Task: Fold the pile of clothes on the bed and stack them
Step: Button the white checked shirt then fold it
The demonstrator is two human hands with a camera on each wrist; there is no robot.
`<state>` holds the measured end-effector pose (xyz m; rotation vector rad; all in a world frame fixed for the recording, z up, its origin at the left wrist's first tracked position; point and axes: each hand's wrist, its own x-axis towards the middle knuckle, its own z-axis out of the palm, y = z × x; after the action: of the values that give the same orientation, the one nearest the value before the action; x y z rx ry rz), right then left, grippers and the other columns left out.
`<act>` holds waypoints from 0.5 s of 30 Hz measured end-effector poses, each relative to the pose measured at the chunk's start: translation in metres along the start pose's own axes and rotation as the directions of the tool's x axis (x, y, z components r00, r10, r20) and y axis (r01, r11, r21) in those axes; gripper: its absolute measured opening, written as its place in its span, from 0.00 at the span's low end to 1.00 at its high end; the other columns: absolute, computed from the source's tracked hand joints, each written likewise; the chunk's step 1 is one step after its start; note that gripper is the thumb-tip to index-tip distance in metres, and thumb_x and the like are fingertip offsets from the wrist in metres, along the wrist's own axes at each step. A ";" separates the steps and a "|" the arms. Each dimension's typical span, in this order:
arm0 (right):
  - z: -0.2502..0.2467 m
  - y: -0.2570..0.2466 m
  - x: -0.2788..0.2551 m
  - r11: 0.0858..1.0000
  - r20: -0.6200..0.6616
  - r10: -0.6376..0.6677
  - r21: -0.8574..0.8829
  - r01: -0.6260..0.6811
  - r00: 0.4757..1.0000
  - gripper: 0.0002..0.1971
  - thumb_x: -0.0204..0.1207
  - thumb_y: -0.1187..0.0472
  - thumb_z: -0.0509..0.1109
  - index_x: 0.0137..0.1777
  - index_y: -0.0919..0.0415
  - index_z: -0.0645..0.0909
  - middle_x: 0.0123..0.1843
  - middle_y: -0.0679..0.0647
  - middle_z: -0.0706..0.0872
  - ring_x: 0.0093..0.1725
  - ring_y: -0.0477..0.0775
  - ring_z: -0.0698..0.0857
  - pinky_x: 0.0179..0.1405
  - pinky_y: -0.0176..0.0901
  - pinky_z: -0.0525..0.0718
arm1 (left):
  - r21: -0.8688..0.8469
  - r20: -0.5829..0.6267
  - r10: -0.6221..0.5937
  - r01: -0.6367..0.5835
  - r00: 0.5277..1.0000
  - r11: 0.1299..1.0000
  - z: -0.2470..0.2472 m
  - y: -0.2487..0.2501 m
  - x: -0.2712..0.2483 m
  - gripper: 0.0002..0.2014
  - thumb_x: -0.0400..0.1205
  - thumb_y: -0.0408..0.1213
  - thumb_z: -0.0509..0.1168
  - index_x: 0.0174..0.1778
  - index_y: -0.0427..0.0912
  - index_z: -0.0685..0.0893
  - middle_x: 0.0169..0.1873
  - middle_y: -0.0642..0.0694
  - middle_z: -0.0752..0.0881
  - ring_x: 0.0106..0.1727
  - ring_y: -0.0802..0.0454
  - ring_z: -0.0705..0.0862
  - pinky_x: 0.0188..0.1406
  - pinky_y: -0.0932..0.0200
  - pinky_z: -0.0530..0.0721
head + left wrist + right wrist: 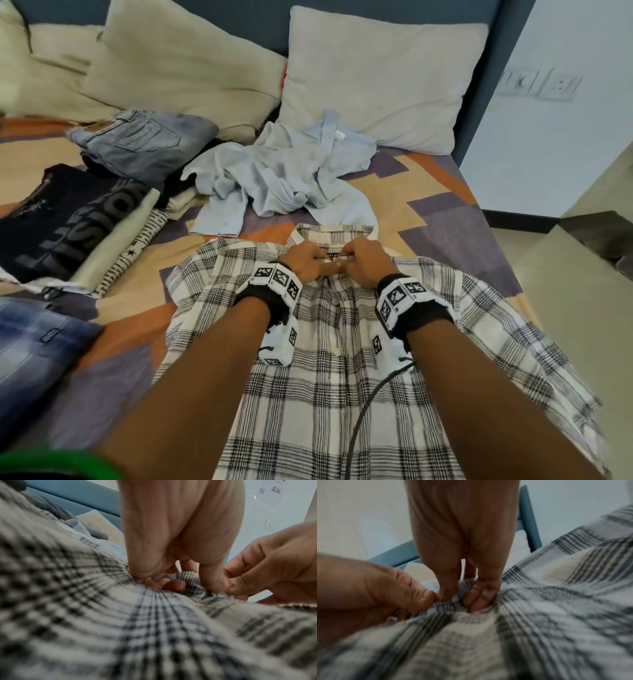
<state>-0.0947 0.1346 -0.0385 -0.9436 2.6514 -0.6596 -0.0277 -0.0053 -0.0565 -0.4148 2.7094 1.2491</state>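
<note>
A black-and-white plaid shirt (342, 359) lies spread flat on the near part of the bed (445, 192), front side up. Its long axis runs near to far, with the hem nearest and the collar (330, 231) pointing far, toward the pillows. Its sleeves spread out to left and right.

Both forearms reach straight out over the shirt, each with a marker-covered wrist band. The left hand (306, 262) and right hand (364, 262) meet just below the collar, knuckles up, fingers curled down. In the wrist views each hand pinches a small fold of plaid cloth at the placket between thumb and fingers, and the two thumbs touch.

The bed wears a sheet in orange, tan and purple blocks. At the near left edge lies blue denim (37, 346). Farther along on the left is a folded dark T-shirt (68, 219) with large lettering, resting on pale folded pieces, and beyond it folded grey jeans (147, 144). Just beyond the collar, in the middle, a light blue shirt (274, 174) lies crumpled and unfolded.

At the far end, cream pillows (376, 82) lean against a blue-grey headboard (260, 24). On the right stands a white wall with switch plates (537, 85), above a pale tiled floor (575, 308).
</note>
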 end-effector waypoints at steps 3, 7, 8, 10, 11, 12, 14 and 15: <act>-0.011 0.008 0.007 0.996 0.143 0.043 0.067 -0.053 0.989 0.10 0.80 0.61 0.73 0.53 0.69 0.88 0.36 0.54 0.83 0.36 0.50 0.80 0.37 0.39 0.75 | -0.044 -0.024 0.004 -0.005 1.000 0.999 0.002 -0.002 0.001 0.13 0.76 0.48 0.74 0.26 0.53 0.85 0.22 0.49 0.81 0.31 0.52 0.78 0.38 0.57 0.75; -0.013 0.009 0.010 0.991 0.208 0.073 0.093 -0.094 0.975 0.10 0.81 0.62 0.71 0.51 0.71 0.87 0.36 0.59 0.84 0.36 0.55 0.82 0.40 0.46 0.82 | -0.092 -0.045 -0.024 0.020 0.999 0.996 0.003 -0.002 0.000 0.09 0.75 0.41 0.74 0.29 0.53 0.89 0.27 0.46 0.87 0.34 0.52 0.82 0.46 0.48 0.84; -0.012 0.008 0.010 0.992 0.202 0.073 0.088 -0.092 0.977 0.11 0.81 0.62 0.70 0.51 0.72 0.87 0.37 0.61 0.85 0.37 0.56 0.82 0.41 0.47 0.82 | -0.105 -0.057 -0.036 0.030 0.998 0.994 0.003 -0.001 0.000 0.08 0.75 0.39 0.74 0.30 0.51 0.90 0.27 0.47 0.87 0.34 0.53 0.83 0.48 0.49 0.85; -0.011 0.006 0.007 0.994 0.200 0.076 0.057 -0.089 0.977 0.10 0.81 0.64 0.68 0.51 0.72 0.86 0.38 0.61 0.85 0.38 0.57 0.82 0.41 0.44 0.80 | -0.136 -0.090 -0.055 0.042 0.994 0.990 0.004 -0.002 0.000 0.08 0.74 0.35 0.74 0.30 0.49 0.90 0.24 0.51 0.86 0.34 0.55 0.82 0.47 0.52 0.84; -0.010 0.006 0.005 0.995 0.193 0.076 0.047 -0.087 0.978 0.10 0.81 0.64 0.68 0.51 0.71 0.86 0.38 0.60 0.84 0.39 0.57 0.82 0.42 0.44 0.80 | -0.146 -0.103 -0.063 0.047 0.993 0.988 0.004 -0.002 0.000 0.08 0.73 0.34 0.74 0.29 0.50 0.90 0.23 0.54 0.85 0.34 0.55 0.82 0.46 0.53 0.84; -0.010 0.006 0.004 0.996 0.185 0.070 0.045 -0.080 0.980 0.10 0.81 0.64 0.68 0.51 0.70 0.86 0.38 0.60 0.84 0.40 0.58 0.82 0.44 0.44 0.81 | -0.155 -0.113 -0.069 0.051 0.991 0.987 0.004 -0.003 0.000 0.09 0.72 0.34 0.75 0.28 0.51 0.89 0.24 0.55 0.86 0.35 0.55 0.83 0.47 0.54 0.84; -0.011 0.007 0.001 0.998 0.163 0.044 0.047 -0.052 0.986 0.10 0.81 0.62 0.69 0.53 0.69 0.86 0.43 0.58 0.83 0.43 0.57 0.82 0.44 0.43 0.78 | -0.163 -0.113 -0.085 0.066 0.990 0.984 0.005 -0.004 0.000 0.07 0.71 0.35 0.76 0.29 0.52 0.90 0.27 0.54 0.87 0.38 0.54 0.84 0.49 0.54 0.85; -0.011 0.008 0.001 0.998 0.149 0.028 0.052 -0.036 0.988 0.09 0.81 0.61 0.70 0.55 0.67 0.86 0.46 0.57 0.82 0.45 0.56 0.81 0.45 0.42 0.77 | -0.161 -0.112 -0.095 0.076 0.989 0.984 0.005 -0.004 0.000 0.06 0.70 0.37 0.76 0.30 0.52 0.90 0.28 0.53 0.88 0.40 0.54 0.85 0.50 0.54 0.85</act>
<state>-0.1039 0.1437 -0.0329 -0.8971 2.5001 -0.6262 -0.0270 -0.0039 -0.0623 -0.6366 2.6651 1.4621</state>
